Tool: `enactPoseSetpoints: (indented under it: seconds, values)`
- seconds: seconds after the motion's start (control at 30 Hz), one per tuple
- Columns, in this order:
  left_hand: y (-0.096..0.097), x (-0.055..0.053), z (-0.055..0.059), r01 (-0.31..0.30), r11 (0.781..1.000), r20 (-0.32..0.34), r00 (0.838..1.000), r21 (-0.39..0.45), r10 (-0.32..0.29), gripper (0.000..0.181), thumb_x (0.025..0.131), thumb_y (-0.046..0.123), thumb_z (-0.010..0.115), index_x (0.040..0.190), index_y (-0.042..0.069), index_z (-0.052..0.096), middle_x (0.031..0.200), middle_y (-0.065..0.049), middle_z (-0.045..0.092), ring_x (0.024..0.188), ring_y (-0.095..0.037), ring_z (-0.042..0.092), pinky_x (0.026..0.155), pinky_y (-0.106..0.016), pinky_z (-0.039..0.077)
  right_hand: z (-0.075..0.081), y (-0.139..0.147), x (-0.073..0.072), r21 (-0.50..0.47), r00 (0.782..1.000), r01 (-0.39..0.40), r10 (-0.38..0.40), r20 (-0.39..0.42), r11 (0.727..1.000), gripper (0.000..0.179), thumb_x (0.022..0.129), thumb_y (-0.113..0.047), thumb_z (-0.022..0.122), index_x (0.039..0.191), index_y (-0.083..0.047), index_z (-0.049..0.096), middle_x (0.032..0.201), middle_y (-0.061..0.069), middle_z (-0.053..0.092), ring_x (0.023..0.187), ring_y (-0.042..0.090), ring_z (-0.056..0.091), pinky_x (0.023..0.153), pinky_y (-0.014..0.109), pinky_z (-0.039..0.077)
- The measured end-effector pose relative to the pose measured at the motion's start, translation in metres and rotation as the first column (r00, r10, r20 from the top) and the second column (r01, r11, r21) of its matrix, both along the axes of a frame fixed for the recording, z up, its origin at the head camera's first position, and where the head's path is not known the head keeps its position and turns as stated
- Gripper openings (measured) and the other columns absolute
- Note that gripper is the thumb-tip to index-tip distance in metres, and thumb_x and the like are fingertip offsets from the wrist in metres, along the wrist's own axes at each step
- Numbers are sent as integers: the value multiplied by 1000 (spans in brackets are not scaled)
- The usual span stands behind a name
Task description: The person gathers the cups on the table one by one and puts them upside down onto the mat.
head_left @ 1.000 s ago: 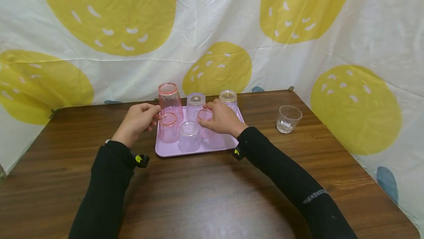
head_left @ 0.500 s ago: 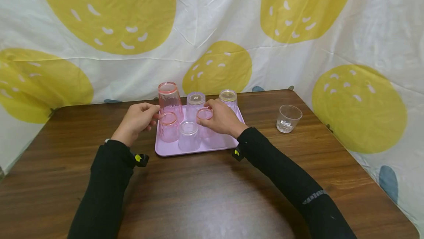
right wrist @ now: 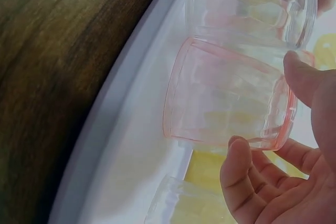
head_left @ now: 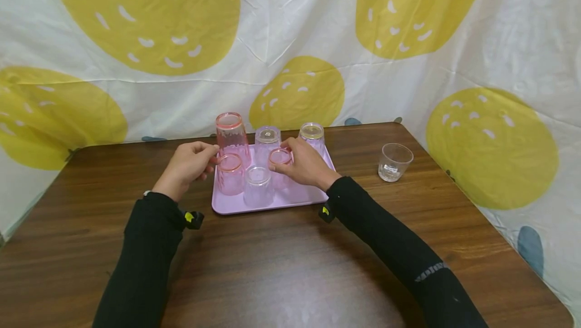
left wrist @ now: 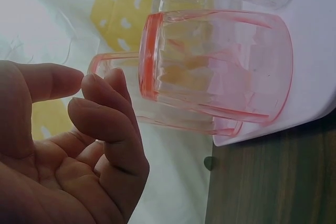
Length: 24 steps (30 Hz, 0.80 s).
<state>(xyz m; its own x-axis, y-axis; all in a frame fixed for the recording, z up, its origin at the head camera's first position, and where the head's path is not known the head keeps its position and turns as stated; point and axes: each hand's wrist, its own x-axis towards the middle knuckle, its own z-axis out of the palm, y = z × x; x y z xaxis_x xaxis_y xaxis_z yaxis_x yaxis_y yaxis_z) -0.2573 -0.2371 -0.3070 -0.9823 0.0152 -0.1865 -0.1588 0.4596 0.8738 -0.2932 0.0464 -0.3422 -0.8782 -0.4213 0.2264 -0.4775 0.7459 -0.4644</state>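
In the head view, my right hand [head_left: 303, 162] grips a short pink glass [right wrist: 226, 95] near its thick upper end, thumb on one side and fingers on the other. That glass stands upside down on a lilac tray [head_left: 295, 197]. My left hand [head_left: 189, 165] is beside another short pink glass [left wrist: 215, 66], its fingers loosely curled with nothing between them. Its fingertips come close to that glass's upper edge in the head view. A clear glass [head_left: 258, 187] stands between the two short pink ones. Behind them rises a tall pink glass [head_left: 232, 139].
At the tray's back are a pale purple glass [head_left: 268, 146] and a clear glass with a yellowish base [head_left: 312, 133]. Farther right, a clear tumbler [head_left: 396, 162] stands upright on the brown wooden table [head_left: 290, 267]. A lemon-print cloth [head_left: 290, 25] hangs behind.
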Motion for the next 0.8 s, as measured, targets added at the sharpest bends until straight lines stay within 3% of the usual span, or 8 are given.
enactPoseSetpoints:
  seconds: [0.23, 0.37, 0.57, 0.7, 0.8]
  values:
    - [0, 0, 0, 1, 1000, -1, 1000, -6, -1, 48, 105, 41, 49, 132, 3, 56, 110, -13, 64, 80, -17, 56, 67, -24, 50, -2, 8, 0, -95, 1000, -1, 3, 25, 995, 57, 97, -43, 66, 131, 2, 56, 120, 17, 62, 109, 31, 61, 97, 43, 50]
    - [0, 1, 0, 5, 1000, 2, 1000, -7, -5, 48, 105, 41, 49, 132, 2, 56, 109, -11, 63, 80, -15, 56, 67, -24, 50, -1, 16, -1, -112, 999, 27, -24, 24, 993, 54, 100, -43, 60, 131, 2, 56, 121, 18, 63, 106, 31, 62, 95, 44, 50]
    - [0, 0, -1, 0, 1000, 9, 1000, -4, 0, 47, 104, 41, 49, 132, 3, 56, 108, -9, 63, 81, -16, 56, 66, -24, 50, 12, 32, -5, -181, 998, 59, -57, 19, 982, 48, 101, -39, 59, 127, 1, 58, 119, 17, 63, 100, 31, 62, 90, 44, 52]
    - [0, 0, 0, 5, 1000, 9, 1000, -9, -4, 47, 105, 41, 49, 131, 3, 56, 107, -9, 63, 80, -16, 56, 66, -24, 49, 29, 47, -6, -270, 993, 122, -117, 32, 955, 48, 102, -40, 57, 128, 0, 58, 119, 15, 63, 104, 29, 61, 92, 43, 51]
    - [0, 0, 0, 12, 1000, 8, 1000, -13, -11, 48, 104, 42, 49, 131, 3, 56, 107, -10, 62, 81, -17, 56, 66, -25, 49, 42, 60, -5, -349, 980, 198, -191, 55, 916, 47, 103, -43, 55, 129, -3, 58, 120, 14, 62, 104, 29, 61, 90, 42, 51]
